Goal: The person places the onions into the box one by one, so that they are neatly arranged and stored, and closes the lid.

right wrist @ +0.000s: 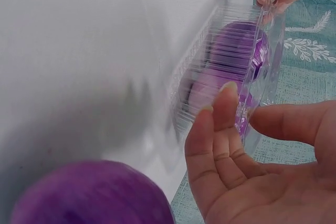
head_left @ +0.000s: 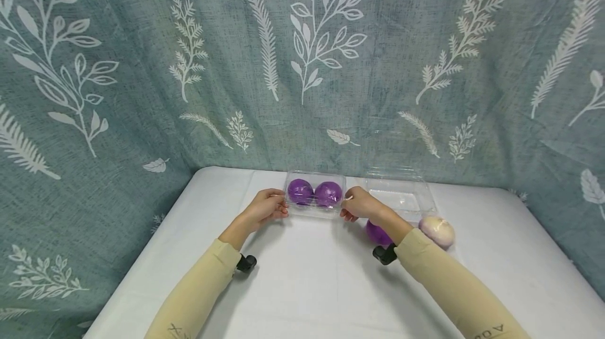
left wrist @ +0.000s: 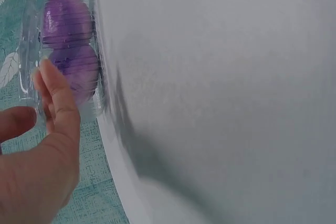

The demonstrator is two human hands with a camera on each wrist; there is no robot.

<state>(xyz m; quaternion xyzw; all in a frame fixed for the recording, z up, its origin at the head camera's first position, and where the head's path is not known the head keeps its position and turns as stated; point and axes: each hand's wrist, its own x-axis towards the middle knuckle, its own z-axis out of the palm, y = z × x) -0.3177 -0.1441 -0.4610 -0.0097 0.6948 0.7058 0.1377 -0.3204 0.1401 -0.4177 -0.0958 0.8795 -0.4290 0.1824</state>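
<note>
Between the two hands is a clear plastic container (head_left: 315, 212) with ribbed walls, near the back edge of the table. Two round, shiny purple things (head_left: 300, 192) sit side by side inside it; their exact kind cannot be told. The left hand (head_left: 266, 207) pinches the container's left end between thumb and fingers. At the opposite end, the right hand (head_left: 361, 203) grips the rim, its thumb (right wrist: 283, 121) on one side and fingers on the other. Both wrist views show the container's side walls. Whether its base touches the table cannot be told.
A second clear plastic container (head_left: 399, 199) stands open at the back right. In front of it are another round purple thing (head_left: 378, 233), partly behind the right forearm, and a round cream-and-purple one (head_left: 437, 231). A patterned green curtain (head_left: 302, 134) hangs behind the white table (head_left: 302, 286).
</note>
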